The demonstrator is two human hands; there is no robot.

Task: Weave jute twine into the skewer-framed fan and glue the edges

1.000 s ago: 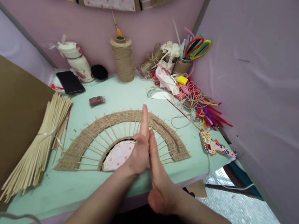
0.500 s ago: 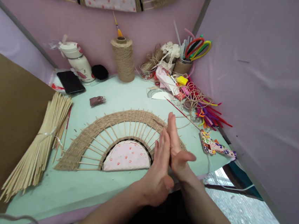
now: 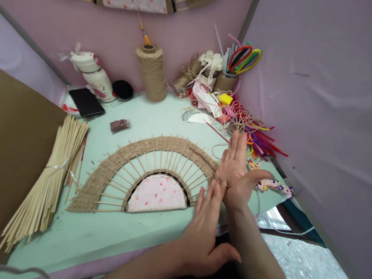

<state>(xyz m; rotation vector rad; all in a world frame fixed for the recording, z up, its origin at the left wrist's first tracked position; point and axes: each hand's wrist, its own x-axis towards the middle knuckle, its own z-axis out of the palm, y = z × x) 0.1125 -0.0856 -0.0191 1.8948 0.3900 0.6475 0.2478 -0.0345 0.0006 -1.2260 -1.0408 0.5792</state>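
My left hand (image 3: 208,229) lies with straight fingers, its fingertips pressed on the heel of my right palm. Turned palm up, my right hand (image 3: 235,174) has its fingers stretched and its thumb spread to the right. Whether anything small lies between the two is hidden. Just left of them rests a fan-shaped woven piece (image 3: 131,151) of twine on thin sticks, with a pink dotted half-round panel (image 3: 156,194) at its centre. A thin brown strand (image 3: 202,156) lies along the weave's right side. Further back sits a small brown wrapped packet (image 3: 119,125).
A bundle of sticks (image 3: 45,183) lies at left. Behind stand a phone (image 3: 86,102), a bottle (image 3: 98,80) and a twine spool (image 3: 152,74). Tangled string (image 3: 241,114), scissors (image 3: 247,59) in a can and a patterned glue gun (image 3: 274,186) are at right.
My right hand has slid forward and right and turned its palm upward. The left hand has slipped back along it, so the palms are no longer face to face.
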